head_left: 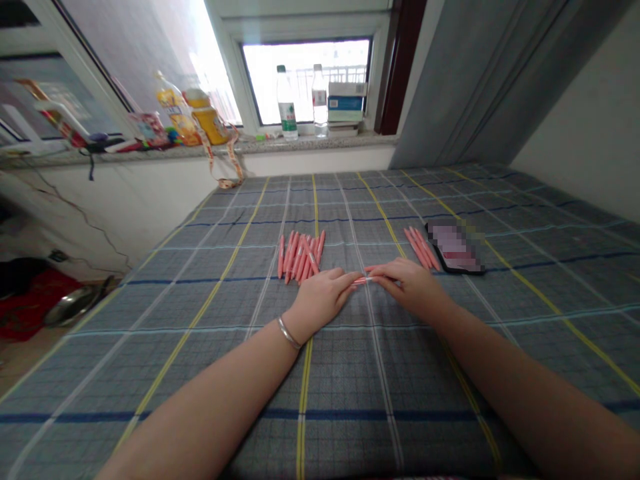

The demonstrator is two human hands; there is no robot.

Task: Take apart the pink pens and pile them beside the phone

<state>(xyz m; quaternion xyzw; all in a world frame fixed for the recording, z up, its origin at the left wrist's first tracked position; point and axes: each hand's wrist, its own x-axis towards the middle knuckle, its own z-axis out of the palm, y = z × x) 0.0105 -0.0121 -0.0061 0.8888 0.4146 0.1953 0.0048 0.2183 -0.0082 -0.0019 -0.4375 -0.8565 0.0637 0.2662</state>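
Observation:
My left hand [320, 298] and my right hand [407, 283] meet on the plaid sheet [350, 387], fingers pinched on the two ends of one pink pen [364, 281]. A silver bangle circles my left wrist. Just beyond my left hand lies a pile of several pink pens [301, 255]. Beyond my right hand lie a few more pink pens [421, 248], side by side next to a dark phone [456, 248].
A windowsill at the back holds two water bottles [287, 103], a box [347, 101], yellow bottles [207, 118] and a hanging ribbon. A grey curtain [480, 80] hangs at the right. On the floor at left sit a metal bowl [75, 303] and a red cloth.

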